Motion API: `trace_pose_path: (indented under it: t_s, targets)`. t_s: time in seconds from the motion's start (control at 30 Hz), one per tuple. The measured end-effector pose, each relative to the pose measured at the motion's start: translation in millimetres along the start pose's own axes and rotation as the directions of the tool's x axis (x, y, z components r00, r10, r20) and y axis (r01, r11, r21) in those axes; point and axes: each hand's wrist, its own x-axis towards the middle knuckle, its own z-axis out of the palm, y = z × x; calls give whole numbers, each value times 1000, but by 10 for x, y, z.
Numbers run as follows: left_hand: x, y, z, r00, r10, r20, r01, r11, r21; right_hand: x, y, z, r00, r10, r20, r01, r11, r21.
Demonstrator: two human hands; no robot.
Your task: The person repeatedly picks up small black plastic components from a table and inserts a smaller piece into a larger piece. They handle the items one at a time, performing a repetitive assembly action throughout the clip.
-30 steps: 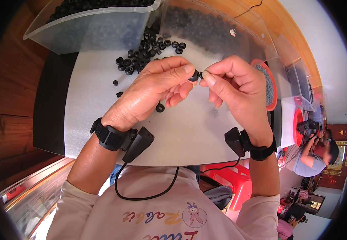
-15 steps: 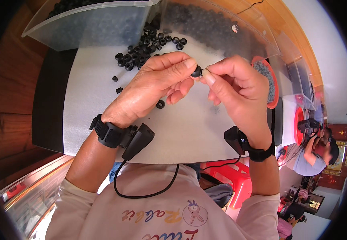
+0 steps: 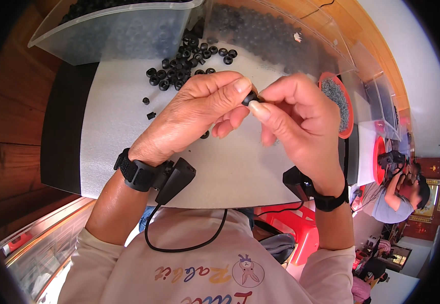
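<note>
A small round black part is pinched between the fingertips of both my hands, above the white work surface. My left hand grips it between thumb and forefinger, with the other fingers curled beneath. From the right, my right hand closes thumb and forefinger on the same part, and its fingertips cover that end. Beyond my left hand lies a heap of black ring-shaped parts. Nearer my left wrist are a loose small black piece and another ring, partly hidden by that hand.
A clear plastic bin of black parts stands at the far left, and another clear container at the back. An orange-red bowl with small grey pieces sits right of my right hand. A person is farther right.
My right thumb has slid left and down over the black part. The small end that showed between my hands is now covered, and the part sits slightly lower.
</note>
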Motion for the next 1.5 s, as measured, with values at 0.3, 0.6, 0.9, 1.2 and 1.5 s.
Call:
trace_pose_path:
  t_s: [0.3,0.6,0.9,1.2,1.5]
  targets:
    - [-34,57,-36,998,8,61,-10,999,41,38,-55,-31,967,170,187,-192,976,107]
    - [-37,134,15,999,-46,26,42,989,141,-16,80,-6,967,155,201,-173,982,74]
    - [-26,93,29,999,-47,-8,47,983,175,19,168,58,966,201,164,-228,960,164]
    - [-3,58,15,991,-109,-74,117,987,106,72,115,92,960,235,152,-255,959,128]
    - [-8,122,-46,979,-196,-50,185,968,-167,116,117,100,950,-298,96,311,859,-408]
